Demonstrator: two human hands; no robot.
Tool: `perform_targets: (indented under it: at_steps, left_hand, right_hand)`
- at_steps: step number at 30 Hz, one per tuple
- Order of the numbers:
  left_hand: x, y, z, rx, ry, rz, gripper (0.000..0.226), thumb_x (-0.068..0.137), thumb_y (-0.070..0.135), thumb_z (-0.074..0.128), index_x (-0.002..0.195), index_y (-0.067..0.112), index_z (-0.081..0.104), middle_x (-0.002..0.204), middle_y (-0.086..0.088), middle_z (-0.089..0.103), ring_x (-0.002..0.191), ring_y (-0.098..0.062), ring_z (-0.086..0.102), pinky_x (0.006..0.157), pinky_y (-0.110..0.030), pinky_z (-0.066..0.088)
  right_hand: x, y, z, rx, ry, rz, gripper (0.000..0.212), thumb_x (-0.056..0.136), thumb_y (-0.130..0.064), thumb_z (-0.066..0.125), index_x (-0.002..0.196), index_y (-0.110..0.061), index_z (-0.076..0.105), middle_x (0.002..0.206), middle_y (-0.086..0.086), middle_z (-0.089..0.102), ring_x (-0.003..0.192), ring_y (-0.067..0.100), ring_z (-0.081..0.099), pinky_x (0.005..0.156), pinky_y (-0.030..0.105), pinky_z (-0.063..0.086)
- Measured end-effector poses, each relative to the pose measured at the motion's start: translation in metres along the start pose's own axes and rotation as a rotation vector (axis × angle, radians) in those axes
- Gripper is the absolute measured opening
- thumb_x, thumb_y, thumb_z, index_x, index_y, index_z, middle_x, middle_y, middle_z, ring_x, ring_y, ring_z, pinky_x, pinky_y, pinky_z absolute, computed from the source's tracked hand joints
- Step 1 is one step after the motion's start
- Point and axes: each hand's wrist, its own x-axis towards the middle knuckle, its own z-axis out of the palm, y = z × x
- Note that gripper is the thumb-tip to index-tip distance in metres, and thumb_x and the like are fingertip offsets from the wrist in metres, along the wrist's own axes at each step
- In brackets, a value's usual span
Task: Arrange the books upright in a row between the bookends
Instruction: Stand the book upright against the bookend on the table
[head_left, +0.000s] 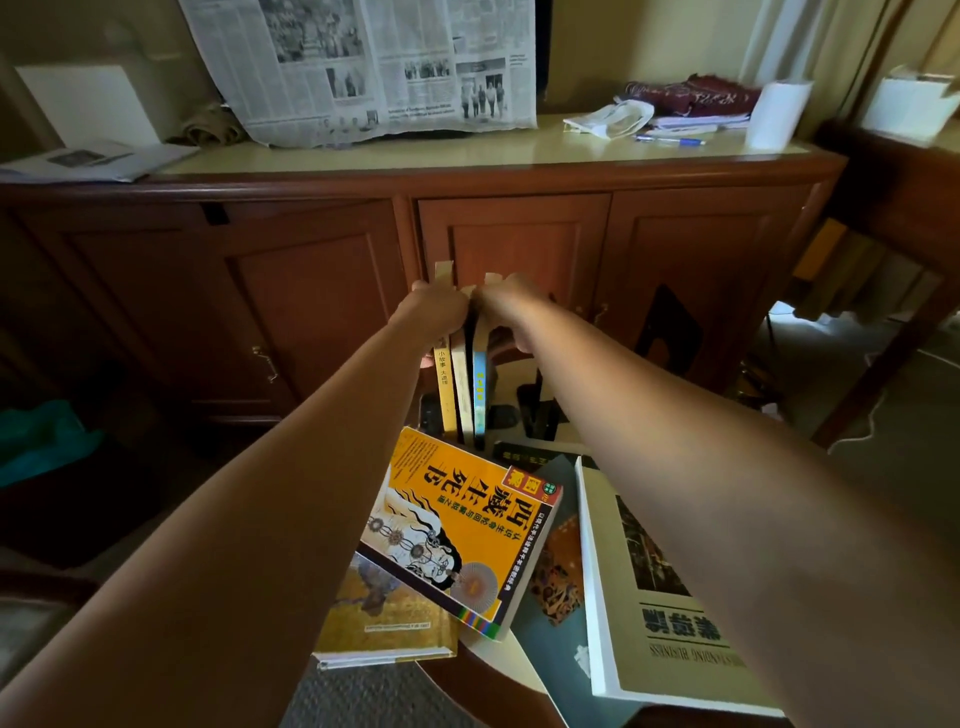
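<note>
Three thin books stand upright in a row: a yellow one (444, 395), a cream one (462, 389) and a blue one (480, 395). My left hand (436, 314) grips their tops from the left. My right hand (506, 317) grips the top of the blue book from the right. A black bookend (537, 410) stands just right of the row, and a second black bookend (667, 338) stands farther right. An orange book (457, 530), a gold hardback (384, 618), a grey-green book (556, 566) and a large white book (660, 597) lie flat in front.
The books rest on a small round table (498, 660). Behind it stands a wooden sideboard (467, 234) with newspaper (363, 67), a paper roll (776, 114) and cloths on top. A dark wooden table (893, 208) stands at right.
</note>
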Motion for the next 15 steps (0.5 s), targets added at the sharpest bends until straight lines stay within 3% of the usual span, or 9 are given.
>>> perform_targets:
  at_steps: [3,5,6,8,11,13,15]
  left_hand:
    - [-0.013,-0.008,-0.002,-0.142,-0.042,0.033,0.048,0.106,0.043,0.037,0.131,0.007,0.056,0.11,-0.013,0.063,0.099,-0.028,0.06,0.074,-0.043,0.05]
    - [-0.021,-0.017,-0.002,-0.212,-0.072,0.108,0.048,0.107,0.049,0.032,0.118,0.016,0.064,0.111,-0.011,0.066,0.094,-0.024,0.06,0.074,-0.039,0.046]
    - [-0.025,-0.023,-0.002,-0.247,-0.092,0.132,0.049,0.105,0.053,0.032,0.109,0.021,0.069,0.111,-0.01,0.071,0.093,-0.025,0.063,0.074,-0.039,0.049]
    - [-0.032,-0.037,0.001,-0.345,-0.098,0.167,0.057,0.097,0.066,0.033,0.095,0.03,0.078,0.101,-0.005,0.079,0.099,-0.028,0.069,0.089,-0.047,0.054]
    - [-0.036,-0.059,0.008,-0.435,-0.119,0.223,0.07,0.084,0.087,0.034,0.116,0.04,0.075,0.124,-0.001,0.075,0.121,-0.026,0.065,0.112,-0.057,0.041]
    - [-0.036,-0.072,0.013,-0.494,-0.139,0.251,0.074,0.085,0.092,0.033,0.133,0.046,0.065,0.142,0.003,0.065,0.133,-0.021,0.055,0.117,-0.058,0.032]
    - [-0.029,-0.083,0.017,-0.501,-0.139,0.248,0.083,0.075,0.1,0.035,0.135,0.05,0.061,0.145,0.006,0.062,0.138,-0.024,0.052,0.116,-0.064,0.032]
  right_hand:
    - [0.011,0.021,0.01,0.029,-0.035,-0.006,0.033,0.105,-0.038,0.044,0.094,-0.016,0.067,0.1,0.014,0.075,0.098,0.033,0.074,0.088,0.046,0.061]
    - [0.013,0.031,0.011,0.103,-0.05,-0.001,0.039,0.104,-0.049,0.043,0.1,-0.019,0.068,0.11,0.01,0.074,0.109,0.033,0.07,0.097,0.048,0.056]
    - [0.005,0.032,0.01,0.122,-0.062,0.003,0.044,0.104,-0.054,0.04,0.107,-0.021,0.068,0.119,0.008,0.071,0.118,0.033,0.065,0.104,0.047,0.051]
    - [-0.016,0.034,0.009,0.108,-0.092,0.029,0.057,0.107,-0.059,0.028,0.133,-0.02,0.06,0.139,0.009,0.057,0.134,0.032,0.051,0.109,0.044,0.04]
    - [-0.024,0.047,0.014,0.185,-0.161,0.1,0.077,0.103,-0.066,0.019,0.152,-0.011,0.04,0.161,0.019,0.035,0.147,0.041,0.034,0.116,0.059,0.028]
    - [-0.03,0.049,0.021,0.3,-0.152,0.13,0.083,0.098,-0.075,0.021,0.156,-0.017,0.035,0.165,0.018,0.027,0.15,0.044,0.027,0.117,0.067,0.024]
    - [-0.029,0.049,0.028,0.329,-0.135,0.113,0.083,0.097,-0.076,0.021,0.157,-0.02,0.034,0.166,0.016,0.026,0.151,0.042,0.024,0.117,0.069,0.022]
